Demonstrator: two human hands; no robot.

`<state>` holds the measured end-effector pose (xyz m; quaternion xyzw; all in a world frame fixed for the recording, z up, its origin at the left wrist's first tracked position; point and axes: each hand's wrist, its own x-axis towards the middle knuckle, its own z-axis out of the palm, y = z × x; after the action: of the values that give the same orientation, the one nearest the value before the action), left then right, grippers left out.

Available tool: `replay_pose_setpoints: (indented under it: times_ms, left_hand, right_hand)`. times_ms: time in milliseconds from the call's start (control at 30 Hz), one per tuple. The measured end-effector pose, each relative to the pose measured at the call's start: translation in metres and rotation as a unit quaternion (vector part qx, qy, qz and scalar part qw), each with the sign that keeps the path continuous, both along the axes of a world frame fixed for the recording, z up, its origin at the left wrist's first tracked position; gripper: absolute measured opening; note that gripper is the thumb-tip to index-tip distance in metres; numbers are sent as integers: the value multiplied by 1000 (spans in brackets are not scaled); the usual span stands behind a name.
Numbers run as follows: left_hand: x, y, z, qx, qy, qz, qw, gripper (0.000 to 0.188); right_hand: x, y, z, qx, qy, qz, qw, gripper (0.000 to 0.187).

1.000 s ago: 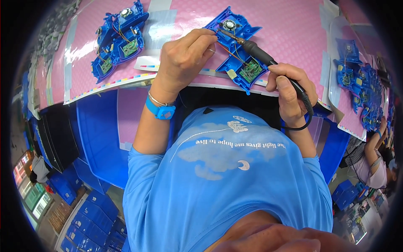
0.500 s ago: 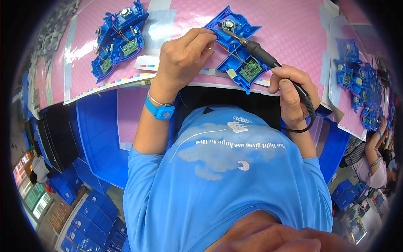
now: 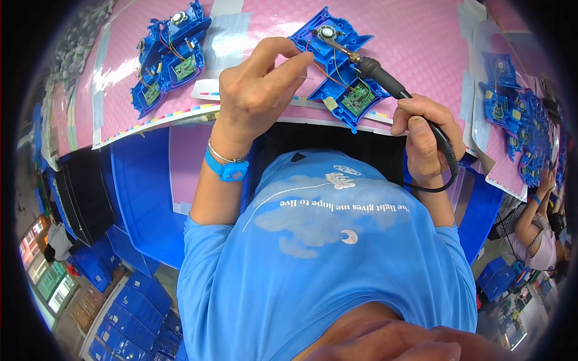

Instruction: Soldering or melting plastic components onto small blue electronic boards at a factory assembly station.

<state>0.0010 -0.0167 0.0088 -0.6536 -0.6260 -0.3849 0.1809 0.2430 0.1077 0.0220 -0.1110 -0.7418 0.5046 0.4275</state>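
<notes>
In my right hand [image 3: 430,135] is a soldering iron [image 3: 385,78], closed in my grip, its metal tip reaching up-left to the round speaker [image 3: 327,33]. The speaker sits in an open blue plastic housing [image 3: 349,42] on the table. Thin red, orange and yellowish wires run down from it to a green circuit board [image 3: 359,98] in the lower part. My left hand [image 3: 259,84] is beside the housing's left edge, fingers pinched. A thin silvery strand, which looks like solder wire [image 3: 306,77], sticks out from them.
Another pair of opened blue housings [image 3: 174,60] with boards lies at the table's left. More are heaped at the right [image 3: 518,120], near another person's arm [image 3: 536,210]. Pink sheeting [image 3: 415,42] covers the table. A blue bin [image 3: 141,198] stands below its front edge.
My left hand has drawn back a little from the housing. The iron's tip has shifted slightly right, onto the speaker, and my right hand has moved a little right.
</notes>
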Motion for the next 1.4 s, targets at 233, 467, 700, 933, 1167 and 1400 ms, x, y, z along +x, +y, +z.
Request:
replay_pose_setpoints:
  times_ms: [233,467,700,933,1167,1400]
  left_hand:
    - [-5,13,-4,-29,45,-60,997,21]
    - [-7,18,-9,-26,68,-63,995,23]
    - [-4,22,-12,-22,66,-51,996,25]
    - [-3,24,-13,-18,68,-59,996,26]
    - [-3,24,-15,-25,60,-57,996,26]
    - [-3,25,-15,-38,46,-57,997,26]
  right_hand:
    - [6,1,0,-8,3,-3,1000,21]
    - [6,4,-1,22,1,5,1000,20]
    - [3,5,-3,15,-14,-6,1000,21]
    - [2,5,-4,4,-23,-13,1000,21]
    - [6,6,-4,12,-7,-8,1000,20]
    - [7,6,-5,-1,6,-5,1000,20]
